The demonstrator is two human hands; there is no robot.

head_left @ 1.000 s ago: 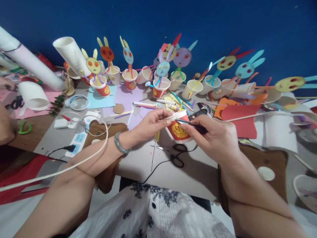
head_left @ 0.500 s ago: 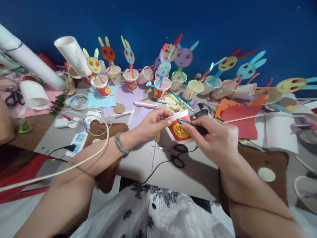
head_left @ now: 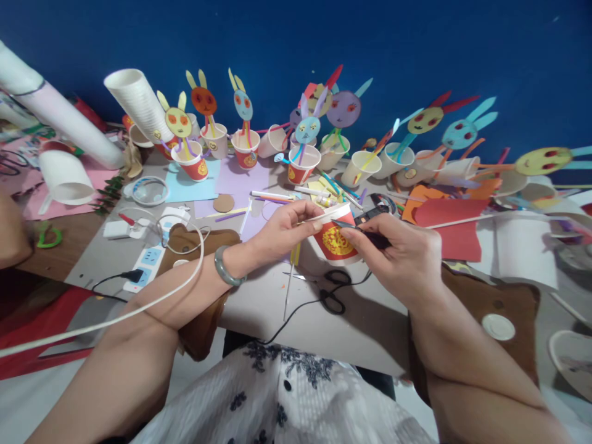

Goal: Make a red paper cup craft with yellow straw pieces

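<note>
My left hand pinches the rim of a red and white paper cup with a yellow pattern, holding it tilted over the table. In my right hand is a slim, dark pointed tool whose tip lies against the cup's side just below the rim. My fingers hide most of its handle, so I cannot tell its exact kind. Below the cup, black-handled scissors lie on the grey table beside a thin pale stick and a black cable.
Several paper cups with rabbit-faced figures, such as a blue-faced one, stand along the back. Red paper lies to the right. A power strip, a tape roll and another person's arm are on the left.
My hands and the cup stay almost in place, while the tool's tip shifts slightly along the cup. The other person's hand at the far left has moved out of view.
</note>
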